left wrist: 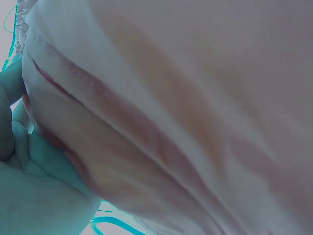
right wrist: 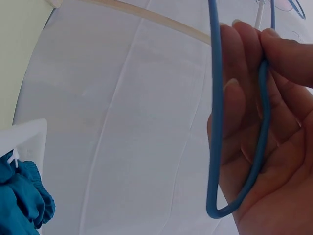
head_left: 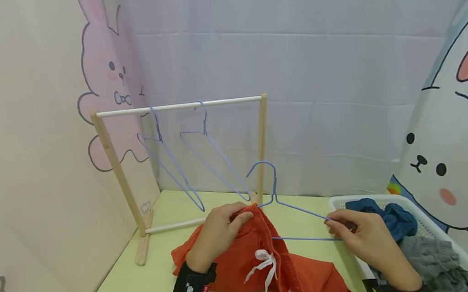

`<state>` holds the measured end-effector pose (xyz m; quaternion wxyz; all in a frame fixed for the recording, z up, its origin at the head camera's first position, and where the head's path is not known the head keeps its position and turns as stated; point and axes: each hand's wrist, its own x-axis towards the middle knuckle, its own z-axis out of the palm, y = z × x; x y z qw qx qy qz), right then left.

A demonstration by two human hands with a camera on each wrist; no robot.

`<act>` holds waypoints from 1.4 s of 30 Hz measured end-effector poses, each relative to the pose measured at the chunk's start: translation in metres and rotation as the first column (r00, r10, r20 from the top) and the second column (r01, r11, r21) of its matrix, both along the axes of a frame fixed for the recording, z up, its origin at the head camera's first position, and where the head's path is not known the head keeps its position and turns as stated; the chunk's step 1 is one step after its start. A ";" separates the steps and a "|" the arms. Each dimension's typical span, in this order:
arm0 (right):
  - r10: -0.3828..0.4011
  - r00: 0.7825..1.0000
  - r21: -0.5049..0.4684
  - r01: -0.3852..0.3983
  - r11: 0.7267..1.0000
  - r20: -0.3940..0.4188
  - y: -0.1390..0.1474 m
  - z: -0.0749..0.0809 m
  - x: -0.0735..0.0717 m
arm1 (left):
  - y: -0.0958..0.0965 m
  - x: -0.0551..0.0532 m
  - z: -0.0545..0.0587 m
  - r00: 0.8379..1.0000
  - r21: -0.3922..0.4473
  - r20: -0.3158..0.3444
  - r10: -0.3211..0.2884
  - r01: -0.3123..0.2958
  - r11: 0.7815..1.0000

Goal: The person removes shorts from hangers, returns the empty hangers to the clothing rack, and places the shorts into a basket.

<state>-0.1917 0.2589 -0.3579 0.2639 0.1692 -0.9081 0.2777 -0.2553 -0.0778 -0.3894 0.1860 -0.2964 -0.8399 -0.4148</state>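
Note:
Orange shorts (head_left: 229, 260) with a white drawstring bow lie on the table, their waistband lifted at the upper edge. My left hand (head_left: 221, 230) pinches that waistband between thumb and fingers; in the left wrist view the cloth (left wrist: 161, 112) fills most of the picture beside the hand (left wrist: 44, 166). A blue wire hanger (head_left: 301, 209) has its left end inside the waist opening, hidden by the cloth, with the hook standing up. My right hand (head_left: 360, 236) pinches the hanger's right end; the right wrist view shows the bent wire (right wrist: 213, 122) across the palm (right wrist: 279, 142).
A wooden rack (head_left: 260, 143) with a white rail (head_left: 179, 107) stands behind on the left, two blue hangers (head_left: 174, 169) on it. At the right sits a white basket (head_left: 337, 202) holding dark blue cloth (head_left: 399, 218) and grey clothing (head_left: 435, 260). The table (head_left: 304, 202) is pale yellow.

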 end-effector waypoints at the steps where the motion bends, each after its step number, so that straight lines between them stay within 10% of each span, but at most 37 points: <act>1: -0.007 1.000 -0.005 0.007 1.000 -0.005 0.001 0.000 0.001 | 0.000 0.001 0.000 1.000 -0.004 0.008 0.003 -0.003 1.000; 42: -0.262 0.960 -0.107 0.251 0.962 -0.100 0.075 -0.014 0.045 | -0.013 -0.006 -0.020 0.995 0.023 0.083 0.049 -0.051 0.998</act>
